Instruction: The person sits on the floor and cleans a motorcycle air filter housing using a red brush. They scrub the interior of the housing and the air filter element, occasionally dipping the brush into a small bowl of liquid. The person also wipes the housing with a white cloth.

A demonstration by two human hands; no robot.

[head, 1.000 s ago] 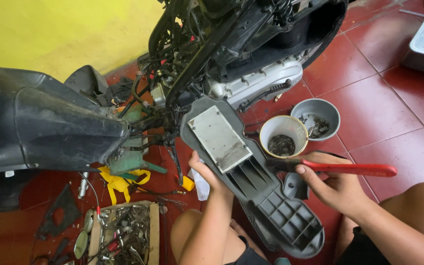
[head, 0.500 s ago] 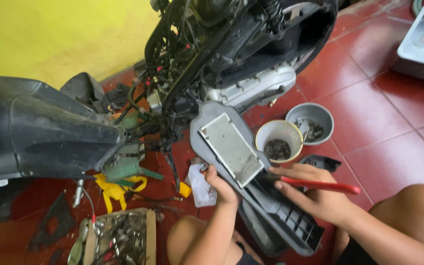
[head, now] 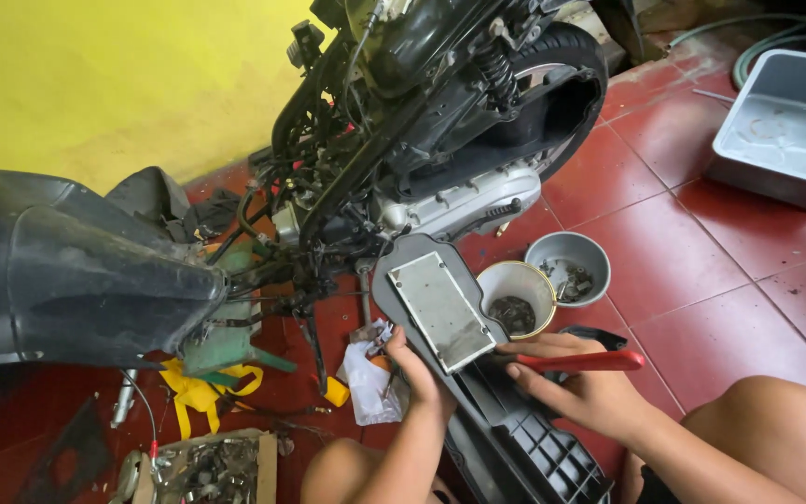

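Observation:
A black plastic scooter panel with a grey metal plate on top lies tilted between my knees. My left hand grips the panel's left edge, just beside a crumpled white rag. My right hand rests on the panel's right side and holds a red-handled tool lying across it. A stripped black scooter stands just beyond the panel.
Two small bowls sit on the red tile floor: a cream one and a grey one, both holding small parts. A grey metal tray is at the far right. A wooden box of hardware and a yellow strap lie at left.
The view has shifted down and left. My left hand slid along the panel's left edge, and my right hand with the red tool stays on the panel's right side.

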